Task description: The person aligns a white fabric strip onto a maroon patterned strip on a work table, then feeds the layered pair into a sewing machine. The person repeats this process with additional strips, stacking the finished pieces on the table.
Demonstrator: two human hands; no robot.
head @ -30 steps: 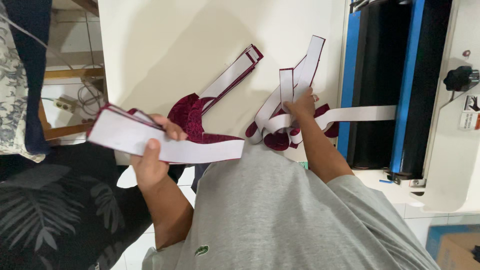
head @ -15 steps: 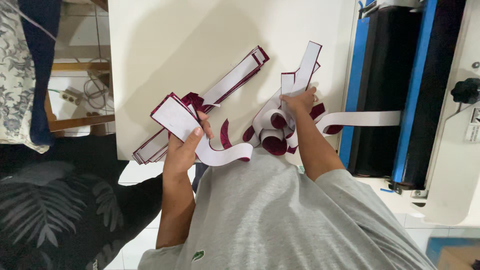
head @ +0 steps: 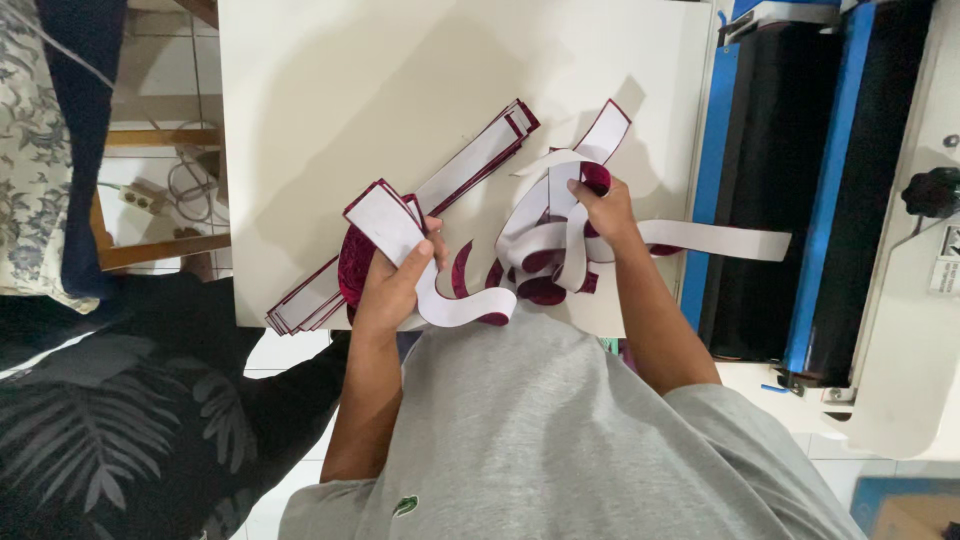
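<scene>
Lifting higher since a moment ago, the left hand (head: 395, 285) is now carrying its stack of strips (head: 385, 222) up over the table (head: 330, 110), where half a second back it sat lower and nearer the edge. Fingers are closing firmly around that stack, thumb pressing on the white top face, maroon edges showing along the sides, and one loose strip is curling out below the hand toward the grey shirt (head: 540, 440). Over on the other side, the right hand (head: 600, 205) is pinching into the tangle (head: 545, 240) of white and maroon strips, fingertips closed on a strip near the top of the heap. One long strip (head: 715, 240) is running from that tangle to the blue-framed machine (head: 820, 180). Two flat bundles are lying on the table: one bundle (head: 480, 160) between the hands, another bundle (head: 305, 305) at the near edge, just beside the left wrist.
</scene>
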